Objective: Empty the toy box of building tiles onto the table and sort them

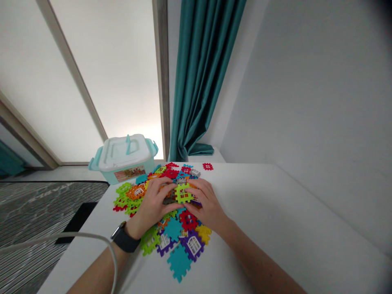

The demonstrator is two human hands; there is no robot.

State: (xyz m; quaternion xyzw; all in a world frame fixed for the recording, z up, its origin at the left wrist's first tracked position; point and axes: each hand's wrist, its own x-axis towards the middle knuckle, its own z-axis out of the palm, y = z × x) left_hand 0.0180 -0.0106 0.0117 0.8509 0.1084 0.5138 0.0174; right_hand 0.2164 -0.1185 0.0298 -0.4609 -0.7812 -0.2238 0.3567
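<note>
A lime-green interlocking waffle block, notched at the edges with window-like holes, is held upright between my hands above a pile of similar pieces. My left hand, with a dark watch on the wrist, has its fingers bent around the block's left side. On the opposite side, my right hand grips the right edge with curled fingers and thumb. Below them lie a teal block, a purple block with a white window, a red block and a yellow block. My hands hide the middle of the pile.
Behind the pile stands a lidded plastic box with teal handles. One red block lies apart near the back of the white table. A white cable crosses by my left forearm. A teal curtain hangs behind.
</note>
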